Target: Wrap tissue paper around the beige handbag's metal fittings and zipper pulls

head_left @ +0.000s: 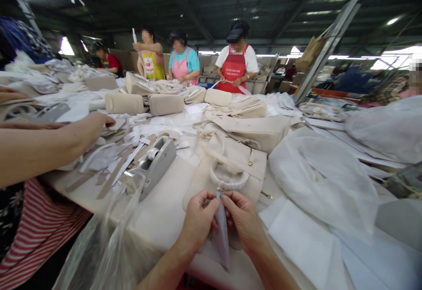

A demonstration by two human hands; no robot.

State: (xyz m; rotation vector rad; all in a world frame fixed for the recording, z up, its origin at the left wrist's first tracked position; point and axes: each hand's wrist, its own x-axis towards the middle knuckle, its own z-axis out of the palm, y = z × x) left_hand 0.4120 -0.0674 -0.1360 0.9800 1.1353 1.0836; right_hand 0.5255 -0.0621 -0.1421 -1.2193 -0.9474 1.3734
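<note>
My left hand [198, 219] and my right hand [242, 219] meet at the near table edge, both pinching the top of a small clear plastic sleeve [221, 237] that hangs down between them. Just beyond my fingertips lies a cream handbag [231, 162] with a wrapped white handle [229, 180] and gold clasps. A grey tape dispenser [158, 160] stands to the left of the bag.
A co-worker's arm [49, 142] in a striped top reaches over paper strips [115, 167] at the left. White dust bags [323, 180] pile at the right. More cream bags [165, 104] and several aproned people [235, 67] are at the far side.
</note>
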